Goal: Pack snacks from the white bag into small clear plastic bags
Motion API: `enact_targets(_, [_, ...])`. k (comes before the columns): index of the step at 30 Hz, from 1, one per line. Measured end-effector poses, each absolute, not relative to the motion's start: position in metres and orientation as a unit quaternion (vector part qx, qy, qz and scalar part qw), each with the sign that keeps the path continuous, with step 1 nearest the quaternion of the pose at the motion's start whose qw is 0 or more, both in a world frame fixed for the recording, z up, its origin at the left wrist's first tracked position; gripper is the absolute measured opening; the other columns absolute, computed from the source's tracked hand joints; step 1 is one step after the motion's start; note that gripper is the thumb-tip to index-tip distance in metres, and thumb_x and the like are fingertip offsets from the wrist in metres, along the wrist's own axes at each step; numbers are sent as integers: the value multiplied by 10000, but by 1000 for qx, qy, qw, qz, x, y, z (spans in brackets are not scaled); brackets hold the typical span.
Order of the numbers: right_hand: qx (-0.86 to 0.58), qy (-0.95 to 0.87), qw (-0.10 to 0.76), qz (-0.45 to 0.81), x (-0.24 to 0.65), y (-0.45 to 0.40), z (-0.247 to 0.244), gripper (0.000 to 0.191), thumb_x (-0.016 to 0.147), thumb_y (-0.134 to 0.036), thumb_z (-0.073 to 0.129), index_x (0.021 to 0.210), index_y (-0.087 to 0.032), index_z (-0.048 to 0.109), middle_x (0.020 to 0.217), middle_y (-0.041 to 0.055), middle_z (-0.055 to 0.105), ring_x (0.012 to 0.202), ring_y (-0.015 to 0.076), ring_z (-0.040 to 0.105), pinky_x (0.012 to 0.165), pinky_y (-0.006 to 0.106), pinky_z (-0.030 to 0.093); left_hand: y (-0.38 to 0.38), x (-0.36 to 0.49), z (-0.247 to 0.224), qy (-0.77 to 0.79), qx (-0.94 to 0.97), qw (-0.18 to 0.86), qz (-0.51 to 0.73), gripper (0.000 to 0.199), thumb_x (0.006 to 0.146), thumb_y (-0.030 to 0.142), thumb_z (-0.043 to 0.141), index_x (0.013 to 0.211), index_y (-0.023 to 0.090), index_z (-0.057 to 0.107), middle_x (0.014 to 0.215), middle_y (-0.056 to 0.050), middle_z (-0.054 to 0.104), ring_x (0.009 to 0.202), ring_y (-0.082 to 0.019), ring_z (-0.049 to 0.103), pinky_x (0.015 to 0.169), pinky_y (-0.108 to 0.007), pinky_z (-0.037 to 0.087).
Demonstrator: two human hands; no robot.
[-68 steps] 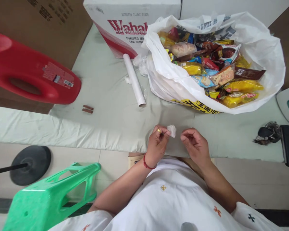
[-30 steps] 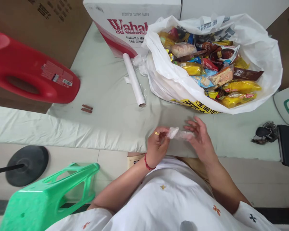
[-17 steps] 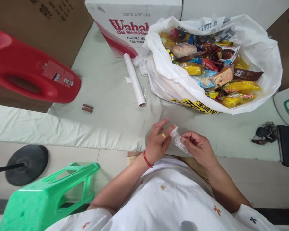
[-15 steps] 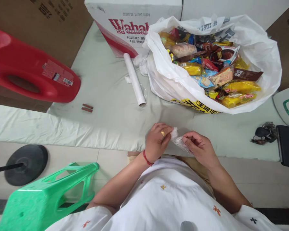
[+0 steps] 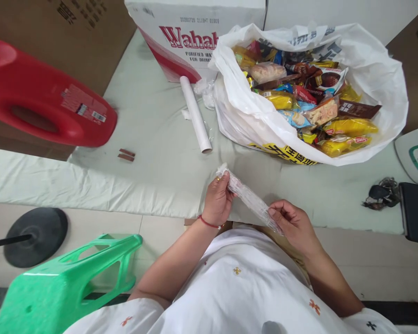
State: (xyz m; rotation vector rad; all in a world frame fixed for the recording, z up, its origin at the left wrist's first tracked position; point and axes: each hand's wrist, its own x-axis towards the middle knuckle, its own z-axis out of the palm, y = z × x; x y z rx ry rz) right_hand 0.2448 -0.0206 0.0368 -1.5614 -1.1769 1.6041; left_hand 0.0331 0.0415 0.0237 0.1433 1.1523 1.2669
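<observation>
Over the near edge of the pale green, cloth-covered surface (image 5: 160, 178), a clear, crinkled strip of plastic film (image 5: 248, 197) is running at a slant between the hands. The left hand (image 5: 216, 197) is pinching it near its far end, thumb on top; the right hand (image 5: 292, 222) is pinching near the other end. Where only a short, bunched piece was showing half a second ago, the film is now reaching out long, its length coming into view; whether it is a folded sheet or a flattened bag, the creases are leaving unclear. Beyond, an open white plastic bag (image 5: 244, 111) is holding colourful wrapped snacks (image 5: 350, 125), and a slim white hollow tube (image 5: 195, 116) is lying beside it.
</observation>
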Motion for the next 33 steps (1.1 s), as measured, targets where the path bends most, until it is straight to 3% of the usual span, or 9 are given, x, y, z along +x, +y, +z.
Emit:
enact_targets(6, [-629, -418, 304, 581, 265, -30, 31, 410, 909, -607, 714, 910, -197, 695, 616, -44, 515, 531, 103, 418, 493, 241, 344, 43, 28, 26, 531, 168, 614, 559, 506, 695, 580, 908, 714, 189, 588, 615, 61, 562, 547, -64, 533, 432, -177, 351])
enact_targets(9, [-638, -464, 276, 549, 277, -28, 30, 381, 945, -582, 668, 925, -204, 712, 654, -14, 581, 565, 133, 499, 529, 266, 420, 39, 29, 31, 530, 200, 627, 534, 557, 717, 674, 857, 707, 189, 584, 596, 42, 592, 503, -74, 546, 426, -201, 340])
enact_targets(12, [-645, -595, 293, 379, 283, -24, 42, 250, 979, -454, 649, 985, -229, 757, 934, 69, 717, 835, 215, 662, 744, 353, 541, 34, 35, 34, 533, 228, 623, 525, 581, 741, 730, 811, 708, 195, 587, 585, 29, 610, 479, -90, 560, 426, -221, 343])
enact_targets(14, [-623, -664, 336, 242, 278, -20, 57, 151, 984, -331, 651, 1057, -264, 765, 1093, 86, 719, 1004, 247, 673, 880, 402, 545, 31, 40, 35, 539, 257, 610, 522, 578, 764, 739, 788, 700, 201, 584, 569, 32, 601, 471, -97, 556, 432, -230, 344])
enact_targets(16, [-558, -722, 359, 196, 266, -16, 70, 179, 979, -232, 653, 1116, -296, 751, 1101, 74, 717, 1007, 240, 666, 897, 405, 544, 26, 46, 36, 543, 296, 597, 510, 569, 815, 730, 747, 676, 204, 578, 543, 37, 582, 462, -96, 528, 447, -238, 346])
enact_targets(20, [-445, -791, 346, 236, 233, -1, 70, 230, 947, -264, 738, 1176, -281, 728, 1086, 80, 727, 965, 245, 641, 860, 404, 552, 19, 56, 38, 547, 356, 582, 485, 575, 891, 700, 684, 637, 196, 570, 531, 37, 551, 502, -89, 469, 514, -245, 364])
enact_targets(24, [-463, -720, 380, 351, 216, 9, 46, 120, 997, -295, 676, 1099, -270, 735, 978, 54, 719, 923, 214, 649, 822, 366, 551, 16, 61, 39, 508, 317, 627, 497, 597, 855, 726, 703, 633, 192, 554, 559, 38, 518, 529, -93, 491, 525, -245, 374])
enact_targets(28, [-511, -608, 419, 440, 214, 8, 35, 126, 1004, -340, 657, 993, -265, 757, 950, 42, 691, 877, 181, 649, 797, 326, 533, 16, 59, 37, 468, 256, 688, 492, 592, 866, 750, 654, 709, 180, 625, 629, 0, 604, 542, -115, 570, 490, -246, 365])
enact_targets(33, [-557, -481, 429, 523, 215, 5, 34, 226, 909, -475, 749, 907, -249, 752, 875, 21, 668, 812, 170, 600, 749, 292, 492, 17, 57, 35, 505, 260, 655, 499, 440, 790, 580, 825, 800, 179, 644, 712, 27, 614, 557, -65, 489, 506, -210, 340])
